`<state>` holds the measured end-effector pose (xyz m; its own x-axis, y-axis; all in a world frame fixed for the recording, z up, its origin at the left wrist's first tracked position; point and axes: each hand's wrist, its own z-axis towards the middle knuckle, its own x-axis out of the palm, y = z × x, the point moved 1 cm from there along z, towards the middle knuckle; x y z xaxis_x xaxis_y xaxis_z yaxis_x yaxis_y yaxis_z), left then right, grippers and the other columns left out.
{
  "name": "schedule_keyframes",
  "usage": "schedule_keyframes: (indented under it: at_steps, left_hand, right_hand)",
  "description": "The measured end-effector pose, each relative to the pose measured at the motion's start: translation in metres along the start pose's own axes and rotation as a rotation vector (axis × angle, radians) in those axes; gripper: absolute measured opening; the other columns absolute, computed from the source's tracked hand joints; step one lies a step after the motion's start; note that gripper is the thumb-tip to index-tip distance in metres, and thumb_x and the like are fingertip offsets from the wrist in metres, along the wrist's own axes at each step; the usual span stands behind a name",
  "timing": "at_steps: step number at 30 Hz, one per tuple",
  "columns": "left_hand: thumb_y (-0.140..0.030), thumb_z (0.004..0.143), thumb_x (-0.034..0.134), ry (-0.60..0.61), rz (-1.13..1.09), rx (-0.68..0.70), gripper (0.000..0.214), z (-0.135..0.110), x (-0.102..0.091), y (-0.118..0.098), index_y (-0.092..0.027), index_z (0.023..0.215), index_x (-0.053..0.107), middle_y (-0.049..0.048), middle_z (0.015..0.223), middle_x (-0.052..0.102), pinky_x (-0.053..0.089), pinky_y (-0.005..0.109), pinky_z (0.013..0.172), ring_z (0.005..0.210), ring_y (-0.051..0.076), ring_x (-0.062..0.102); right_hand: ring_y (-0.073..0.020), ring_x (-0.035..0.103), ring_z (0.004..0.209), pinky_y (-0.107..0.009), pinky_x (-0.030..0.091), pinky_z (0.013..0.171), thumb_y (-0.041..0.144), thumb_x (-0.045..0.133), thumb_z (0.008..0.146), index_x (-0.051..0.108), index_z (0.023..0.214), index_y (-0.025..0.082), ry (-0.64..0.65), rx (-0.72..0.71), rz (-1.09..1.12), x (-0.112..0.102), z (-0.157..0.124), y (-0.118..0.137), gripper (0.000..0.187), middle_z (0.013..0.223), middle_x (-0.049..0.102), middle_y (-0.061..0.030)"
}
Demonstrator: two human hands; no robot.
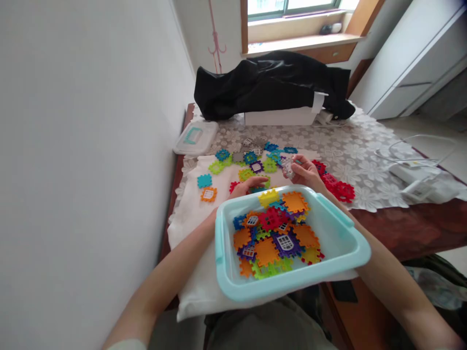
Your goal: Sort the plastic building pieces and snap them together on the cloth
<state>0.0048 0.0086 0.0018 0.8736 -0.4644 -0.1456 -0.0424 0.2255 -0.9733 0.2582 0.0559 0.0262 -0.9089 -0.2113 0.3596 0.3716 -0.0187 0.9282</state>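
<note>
My left hand (251, 185) reaches out past the far rim of the light-blue plastic tub (292, 278), with its fingers (260, 181) curved down at a lime-green gear-edged tile (265, 183). I cannot tell whether they have hold of it. My right hand (305, 174) is closed around a clear window tile (288, 168), pinched between fingers and thumb just beyond the tub.

A deep heap of orange, red, purple, yellow and blue tiles (272, 233) fills the middle of the tub, and it looks like the larger share of what I can see. A fair number lie outside it. Teal and orange tiles (205, 181) sit on the white cloth (193, 277), a cluster of red tiles (337, 188) lies by my right wrist, and blue, green and grey tiles (251, 151) are scattered farther out across the lace tablecloth (359, 170). That cloth covers the wooden worktop (412, 228). A clear lidded box (195, 137) sits against the wall, and a black fabric bundle (270, 87) lies at the far end.
</note>
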Motion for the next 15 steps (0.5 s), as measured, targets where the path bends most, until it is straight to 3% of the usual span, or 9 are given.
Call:
schedule_keyframes:
  at_steps: [3, 6, 9, 11, 13, 15]
  left_hand:
    - [-0.046, 0.075, 0.089, 0.007, 0.019, 0.018, 0.074, -0.001, -0.001, 0.004, -0.023, 0.142, 0.064, 0.0139, 0.141, 0.069, 0.059, 0.043, 0.104, 0.128, 0.032, 0.067]
    - [-0.05, 0.078, 0.087, 0.016, 0.069, 0.014, 0.072, -0.001, -0.003, 0.004, -0.023, 0.14, 0.066, 0.0132, 0.137, 0.071, 0.059, 0.043, 0.103, 0.126, 0.031, 0.068]
    - [-0.058, 0.093, 0.069, 0.005, 0.105, 0.0, 0.058, -0.001, -0.002, -0.006, -0.022, 0.138, 0.067, 0.0128, 0.137, 0.071, 0.057, 0.043, 0.105, 0.125, 0.028, 0.068]
    - [-0.059, 0.1, 0.059, 0.007, 0.109, 0.007, 0.055, -0.002, 0.001, -0.017, -0.021, 0.139, 0.065, 0.0133, 0.137, 0.071, 0.056, 0.042, 0.106, 0.125, 0.027, 0.068]
    - [-0.058, 0.099, 0.062, 0.02, 0.157, 0.004, 0.056, -0.003, 0.004, -0.027, -0.02, 0.14, 0.065, 0.0138, 0.138, 0.07, 0.056, 0.042, 0.106, 0.124, 0.027, 0.068]
    - [-0.056, 0.096, 0.068, 0.024, 0.25, -0.016, 0.056, -0.005, 0.005, -0.032, -0.021, 0.14, 0.065, 0.0131, 0.139, 0.07, 0.055, 0.041, 0.107, 0.124, 0.027, 0.068]
  right_hand:
    - [-0.019, 0.071, 0.079, -0.029, 0.057, 0.068, 0.055, 0.093, 0.071, 0.059, 0.093, 0.026, 0.205, 0.067, 0.023, 0.004, -0.009, 0.01, 0.05, 0.082, 0.073, 0.0005]
    - [-0.0233, 0.073, 0.098, -0.037, 0.058, 0.088, 0.051, 0.088, 0.08, 0.066, 0.08, 0.023, 0.452, 0.059, 0.032, 0.008, -0.015, 0.015, 0.036, 0.084, 0.075, -0.0028]
    - [-0.0254, 0.069, 0.114, -0.044, 0.049, 0.109, 0.05, 0.079, 0.09, 0.071, 0.068, 0.021, 0.578, -0.001, 0.032, 0.009, -0.019, 0.014, 0.037, 0.093, 0.078, -0.0056]
    - [-0.0245, 0.068, 0.115, -0.043, 0.048, 0.11, 0.05, 0.076, 0.093, 0.074, 0.07, 0.021, 0.606, 0.008, 0.037, 0.01, -0.022, 0.012, 0.037, 0.104, 0.078, -0.0064]
    - [-0.0233, 0.068, 0.112, -0.041, 0.049, 0.107, 0.051, 0.076, 0.093, 0.078, 0.077, 0.021, 0.676, 0.047, 0.037, 0.013, -0.024, 0.011, 0.034, 0.112, 0.077, -0.0072]
    - [-0.0237, 0.068, 0.112, -0.04, 0.05, 0.104, 0.054, 0.078, 0.091, 0.082, 0.087, 0.02, 0.825, 0.099, 0.018, 0.018, -0.027, 0.012, 0.034, 0.117, 0.075, -0.0093]
